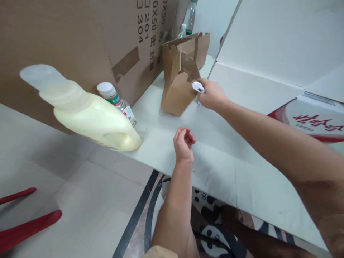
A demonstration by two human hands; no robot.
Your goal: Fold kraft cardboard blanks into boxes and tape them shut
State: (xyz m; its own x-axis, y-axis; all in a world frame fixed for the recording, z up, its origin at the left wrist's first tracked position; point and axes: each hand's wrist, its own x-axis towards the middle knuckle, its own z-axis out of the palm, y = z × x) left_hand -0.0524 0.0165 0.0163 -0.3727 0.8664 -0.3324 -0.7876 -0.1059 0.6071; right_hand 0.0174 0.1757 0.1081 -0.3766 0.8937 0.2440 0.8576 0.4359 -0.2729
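My right hand (212, 94) is closed around a small white object (198, 87) with a dark mark; most of it is hidden in my fist. It is right beside an open brown cardboard box (179, 94) with notched flaps; whether hand and box touch, I cannot tell. A second brown box (202, 48) is behind that one. Nearer me, my left hand (185, 143) hovers over the pale tabletop (215, 143), fingers loosely curled in with nothing visible in them.
A large pale yellow bottle (99, 120) is at the left table edge, beside a white-capped clear bottle (116, 100). Behind them rises a big printed carton (80, 43). More clear bottles (190, 18) are at the back. A red-and-white box (317, 118) is at right.
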